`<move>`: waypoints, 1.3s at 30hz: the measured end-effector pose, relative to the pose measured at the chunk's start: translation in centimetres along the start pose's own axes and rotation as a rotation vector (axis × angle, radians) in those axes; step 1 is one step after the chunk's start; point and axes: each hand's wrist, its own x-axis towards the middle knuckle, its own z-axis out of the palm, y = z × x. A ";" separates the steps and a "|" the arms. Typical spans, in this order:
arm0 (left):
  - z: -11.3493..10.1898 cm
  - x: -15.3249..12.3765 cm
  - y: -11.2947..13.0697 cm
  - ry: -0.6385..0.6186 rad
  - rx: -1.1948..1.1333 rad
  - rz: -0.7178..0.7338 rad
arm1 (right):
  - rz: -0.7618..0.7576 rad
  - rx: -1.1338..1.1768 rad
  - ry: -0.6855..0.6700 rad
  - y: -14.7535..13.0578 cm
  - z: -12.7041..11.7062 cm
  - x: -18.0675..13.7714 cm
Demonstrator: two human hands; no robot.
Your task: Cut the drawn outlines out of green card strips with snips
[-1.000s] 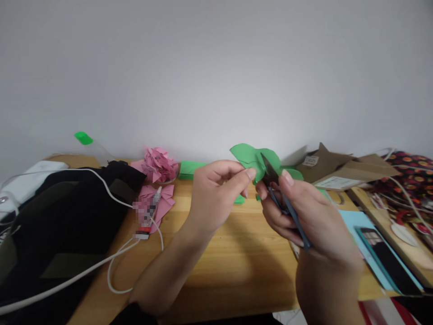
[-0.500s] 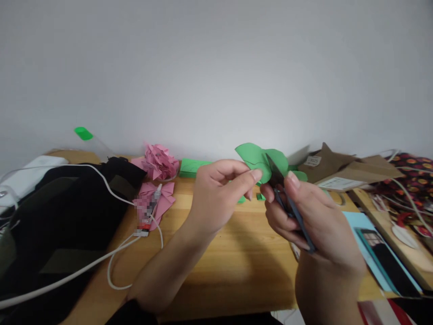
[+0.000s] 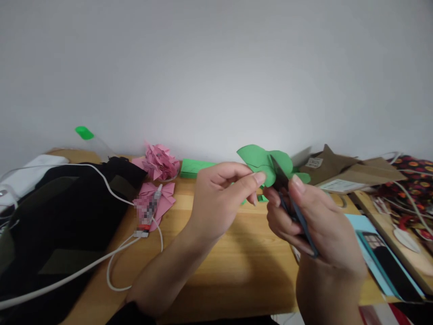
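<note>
**Green paper cut-out held at the snips, above the worktop**

The left hand (image 3: 219,201) pinches a green paper cut-out (image 3: 259,159) between thumb and forefinger, holding it in the air above the wooden worktop (image 3: 237,266). The right hand (image 3: 318,225) is closed around dark thread snips (image 3: 304,230), their blades touching the paper's right edge. Pink paper flowers (image 3: 158,162) and a glue tube (image 3: 149,214) lie to the left, beside a black bag (image 3: 57,216).

Blurred label on glue tube (image 3: 146,212); snips (image 3: 306,232) half inside the right hand (image 3: 331,230); black bag (image 3: 50,225) past left edge.
</note>
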 end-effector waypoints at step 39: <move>0.4 -0.9 1.3 -0.011 -0.033 -0.017 | 0.075 0.090 -0.100 -0.8 0.3 -1.1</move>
